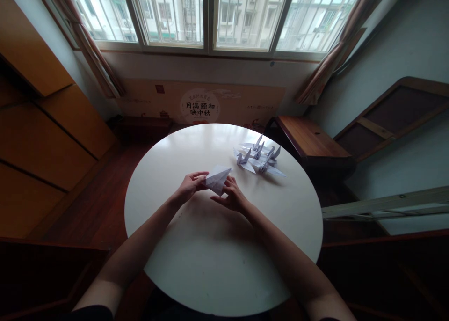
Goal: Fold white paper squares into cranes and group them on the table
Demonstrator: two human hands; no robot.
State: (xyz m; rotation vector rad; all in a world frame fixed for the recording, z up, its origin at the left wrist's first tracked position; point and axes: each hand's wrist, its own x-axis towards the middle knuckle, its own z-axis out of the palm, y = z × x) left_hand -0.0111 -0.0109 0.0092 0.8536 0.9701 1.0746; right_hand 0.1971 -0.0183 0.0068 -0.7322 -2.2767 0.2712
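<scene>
A folded piece of white paper (217,179) is held above the middle of the round white table (217,283), with a pointed corner toward the upper right. My left hand (190,186) pinches its left edge between thumb and fingers. At its right side, my right hand (232,193) touches the paper with its fingers, the thumb stretched apart below and pointing left. Several folded paper cranes (259,158) stand in a cluster on the table, up and to the right of my hands.
Behind the table are a printed banner (199,105) and a barred window (210,17). A wooden side table (312,138) stands at the back right. Orange-brown cabinets (45,148) line the left. A pale metal rail (386,204) lies right of the table.
</scene>
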